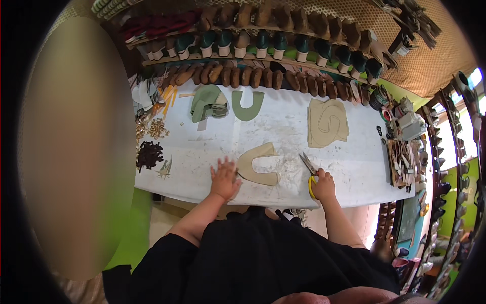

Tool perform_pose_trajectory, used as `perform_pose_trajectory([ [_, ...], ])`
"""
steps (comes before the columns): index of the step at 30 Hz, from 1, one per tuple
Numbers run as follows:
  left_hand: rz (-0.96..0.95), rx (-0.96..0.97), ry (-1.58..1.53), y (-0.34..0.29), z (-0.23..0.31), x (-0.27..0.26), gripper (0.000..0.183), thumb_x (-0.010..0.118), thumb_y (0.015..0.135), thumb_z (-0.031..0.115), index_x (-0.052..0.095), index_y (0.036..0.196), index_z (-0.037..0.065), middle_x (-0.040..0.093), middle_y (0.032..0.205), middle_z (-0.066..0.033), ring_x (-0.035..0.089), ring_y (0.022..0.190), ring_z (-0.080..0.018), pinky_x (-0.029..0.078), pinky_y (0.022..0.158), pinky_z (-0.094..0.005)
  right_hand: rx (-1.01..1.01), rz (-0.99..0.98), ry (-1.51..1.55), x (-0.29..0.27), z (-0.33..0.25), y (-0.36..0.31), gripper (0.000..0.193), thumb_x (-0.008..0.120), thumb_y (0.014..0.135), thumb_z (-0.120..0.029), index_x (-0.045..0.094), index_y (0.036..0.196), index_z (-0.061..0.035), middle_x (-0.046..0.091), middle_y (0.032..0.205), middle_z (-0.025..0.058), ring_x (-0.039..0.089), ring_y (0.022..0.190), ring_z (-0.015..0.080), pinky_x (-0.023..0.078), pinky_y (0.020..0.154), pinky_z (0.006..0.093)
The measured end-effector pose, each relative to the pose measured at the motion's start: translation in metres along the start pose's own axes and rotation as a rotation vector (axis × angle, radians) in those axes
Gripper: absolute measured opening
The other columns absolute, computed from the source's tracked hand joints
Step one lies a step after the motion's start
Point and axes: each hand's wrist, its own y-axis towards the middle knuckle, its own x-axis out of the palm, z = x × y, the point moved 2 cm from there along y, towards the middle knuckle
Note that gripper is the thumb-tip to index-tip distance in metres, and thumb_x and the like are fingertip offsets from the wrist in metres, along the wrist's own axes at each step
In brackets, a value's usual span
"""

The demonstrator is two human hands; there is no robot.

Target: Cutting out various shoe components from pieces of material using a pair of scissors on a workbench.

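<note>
My left hand lies on the white-covered table with its fingers spread, next to the closed end of a beige U-shaped piece. This flat cut-out looks like a shoe-upper part, its two arms pointing right. A small dark thing shows at the edge of that hand, too little of it to name. On the other side of the piece, my right hand holds scissors by their yellow handles. The blades point away from me, slightly parted, and touch no material.
Stacked green pieces, a green U-shaped piece and beige sheets lie farther back. Brass-coloured bits and dark strips sit left. Shoe lasts line the back edge beneath shelves of heeled shoes. A large blurred shape covers the far left.
</note>
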Motion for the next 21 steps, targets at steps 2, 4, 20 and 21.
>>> perform_pose_trajectory([
  [2,-0.005,-0.191,0.011,-0.007,-0.024,-0.005,0.092,0.06,0.086,0.051,0.018,0.157,0.012,0.011,0.164,-0.0174,0.009,0.151,-0.04,0.006,0.116,-0.0646,0.009,-0.062,-0.028,0.003,0.003,0.004,0.056,0.072,0.079,-0.033,0.05,0.125,-0.0067,0.059,0.113,0.0227,0.059,0.105,0.0409,0.05,0.089,0.0469],
  [4,0.005,-0.282,0.038,-0.019,-0.051,-0.01,0.093,0.06,0.086,0.053,0.016,0.158,0.013,0.009,0.165,-0.0171,0.008,0.151,-0.04,0.005,0.116,-0.0644,-0.031,-0.052,-0.056,0.003,0.003,0.007,0.058,0.072,0.079,-0.034,0.05,0.125,-0.0055,0.059,0.114,0.0228,0.058,0.108,0.041,0.049,0.092,0.0469],
  [20,-0.513,-0.509,-0.021,-0.075,-0.121,-0.056,0.108,0.062,0.082,0.063,-0.003,0.159,0.026,-0.016,0.164,-0.0135,-0.014,0.148,-0.0476,0.002,0.111,-0.0732,-0.256,-0.183,-0.104,0.015,-0.119,0.024,0.034,0.075,0.078,-0.037,0.066,0.091,-0.0067,0.067,0.096,0.0128,0.064,0.096,0.0341,0.048,0.083,0.0521],
  [21,-0.532,-0.501,-0.052,-0.075,-0.129,-0.051,0.107,0.062,0.083,0.062,-0.005,0.159,0.026,-0.017,0.164,-0.0132,-0.015,0.148,-0.0479,0.002,0.11,-0.0735,-0.309,-0.077,-0.087,0.025,-0.119,0.02,0.03,0.073,0.079,-0.034,0.067,0.089,-0.0061,0.067,0.093,0.0131,0.064,0.094,0.0341,0.048,0.081,0.0516],
])
